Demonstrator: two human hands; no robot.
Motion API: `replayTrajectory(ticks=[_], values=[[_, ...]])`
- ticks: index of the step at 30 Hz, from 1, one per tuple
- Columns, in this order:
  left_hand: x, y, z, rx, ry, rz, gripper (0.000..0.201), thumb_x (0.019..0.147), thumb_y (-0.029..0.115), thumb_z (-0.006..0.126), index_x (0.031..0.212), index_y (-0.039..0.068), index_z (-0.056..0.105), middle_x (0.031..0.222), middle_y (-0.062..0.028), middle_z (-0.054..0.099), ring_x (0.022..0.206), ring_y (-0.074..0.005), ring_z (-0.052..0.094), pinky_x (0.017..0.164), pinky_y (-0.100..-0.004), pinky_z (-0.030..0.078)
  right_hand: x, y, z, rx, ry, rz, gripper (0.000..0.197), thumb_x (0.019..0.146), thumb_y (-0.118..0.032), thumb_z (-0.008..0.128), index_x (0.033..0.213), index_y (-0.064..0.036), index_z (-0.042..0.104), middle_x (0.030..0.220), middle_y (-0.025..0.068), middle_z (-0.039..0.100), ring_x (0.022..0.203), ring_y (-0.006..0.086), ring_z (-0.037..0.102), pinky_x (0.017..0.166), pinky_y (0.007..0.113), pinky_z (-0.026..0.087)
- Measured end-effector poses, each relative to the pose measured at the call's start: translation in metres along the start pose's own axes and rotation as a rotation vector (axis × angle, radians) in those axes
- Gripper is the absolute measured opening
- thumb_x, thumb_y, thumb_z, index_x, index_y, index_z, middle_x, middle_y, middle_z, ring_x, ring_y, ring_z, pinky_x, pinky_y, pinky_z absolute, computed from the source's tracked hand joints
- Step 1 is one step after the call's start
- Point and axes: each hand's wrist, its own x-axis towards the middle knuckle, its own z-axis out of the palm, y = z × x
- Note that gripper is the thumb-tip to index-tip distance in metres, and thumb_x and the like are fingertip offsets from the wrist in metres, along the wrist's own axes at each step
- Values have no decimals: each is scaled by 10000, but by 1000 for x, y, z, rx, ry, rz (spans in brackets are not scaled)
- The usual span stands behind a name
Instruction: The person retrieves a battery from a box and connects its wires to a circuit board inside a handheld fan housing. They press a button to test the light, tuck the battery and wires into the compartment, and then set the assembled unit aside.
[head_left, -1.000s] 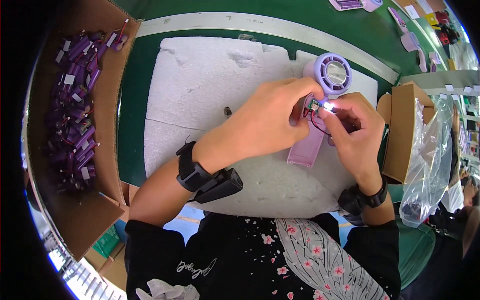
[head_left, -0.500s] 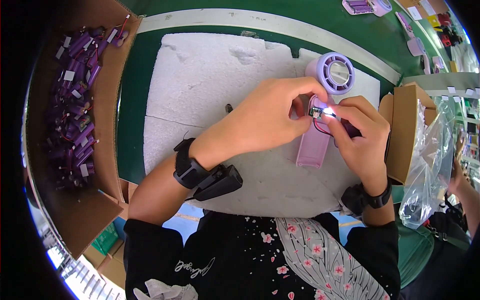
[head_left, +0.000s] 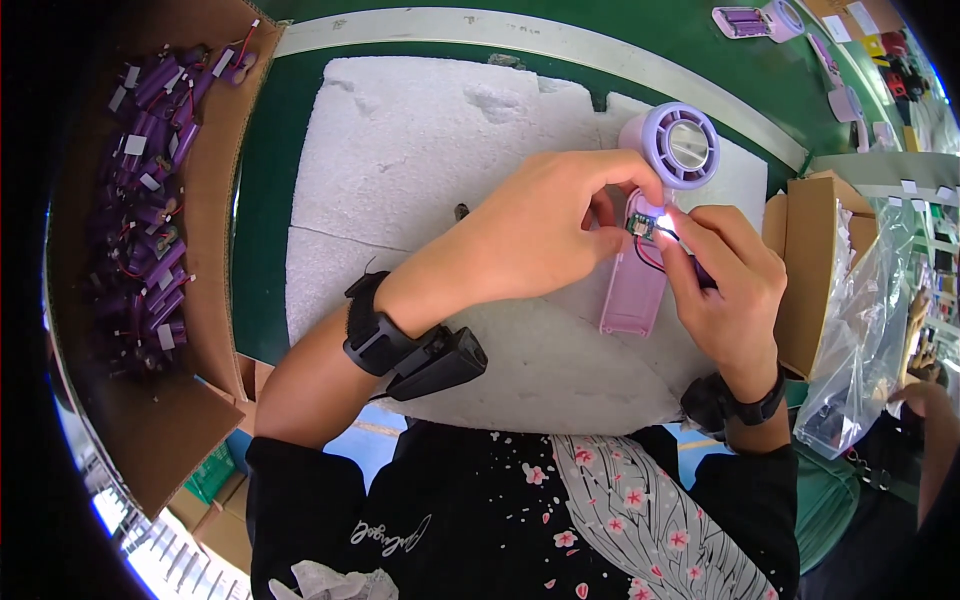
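Note:
A lilac handheld fan point(head_left: 688, 146) lies on a white foam slab point(head_left: 400, 150), its pink handle point(head_left: 632, 295) pointing toward me with the inside exposed. At the handle's upper end sits a small green circuit board point(head_left: 642, 226) with a bright white light glowing beside it. My left hand point(head_left: 545, 220) curls its forefinger and thumb around the board end of the handle. My right hand point(head_left: 730, 280) is closed, thumb and forefinger pinching the dark wire point(head_left: 664, 232) at the board. Red and black leads loop below. A purple piece, mostly hidden, shows under my right fingers.
To the left stands a cardboard box point(head_left: 215, 230) of purple battery packs point(head_left: 150, 180) with wires. Another cardboard box point(head_left: 808, 270) with a clear plastic bag point(head_left: 850, 340) is at the right. More fan parts point(head_left: 745, 22) lie at the far right. Another person's arm point(head_left: 935, 430) shows at the right edge.
The fan and its handle have shifted slightly right, and both hands' fingers with them. The board shows a little more between my fingers. The other person's arm has moved lower.

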Motion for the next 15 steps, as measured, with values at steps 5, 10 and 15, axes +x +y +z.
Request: replayTrajectory(ticks=[5,10,15], values=[[0,1,-1,6,-14,-13,320,805,-47,670,1103,54,608,764,-33,604,670,-89,539,619,-250,438,0,2,0,29,-4,-6,207,756,27,754,957,8,712,860,105,641,654,198,613,558,276,483],[1,1,-2,8,-28,-20,320,808,-47,670,1103,58,609,767,-30,604,670,-91,539,617,-251,436,1,2,-3,57,-4,26,205,757,29,754,957,8,712,864,102,643,648,187,602,551,269,472],[0,1,-1,-18,-17,-32,307,797,-46,679,1079,58,615,808,-83,634,706,-177,591,648,-318,461,1,1,-5,62,-32,60,201,753,23,760,947,1,714,863,97,644,640,179,594,546,264,462]])
